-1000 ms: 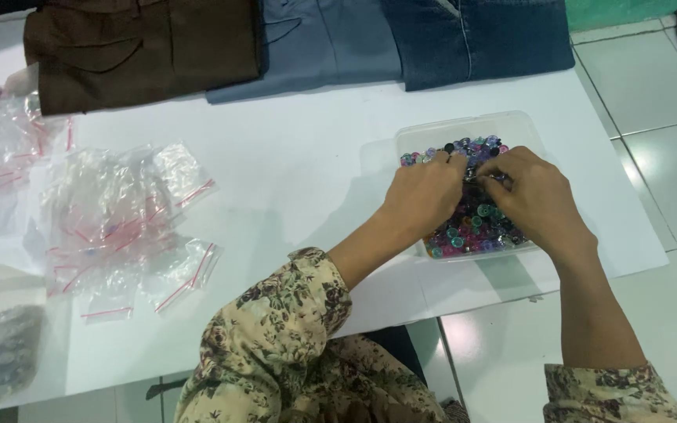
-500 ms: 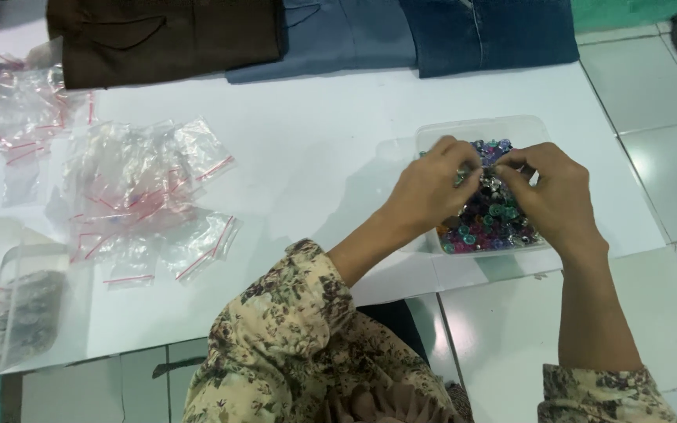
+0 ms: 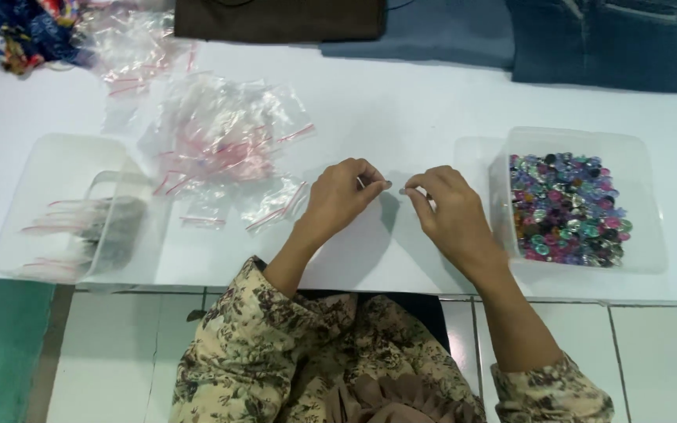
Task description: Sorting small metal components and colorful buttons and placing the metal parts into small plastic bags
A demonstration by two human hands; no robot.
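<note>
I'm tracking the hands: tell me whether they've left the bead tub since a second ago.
Yes. Both the left hand and right hand came out of the clear tub of beads and now hover over the white table beside it.

A single head-worn camera looks steeply down from above the person's own chest onto the white table, close enough that the forearms fill the lower middle. The table's far edge lies at the top, tiled floor at the bottom. No second view.
</note>
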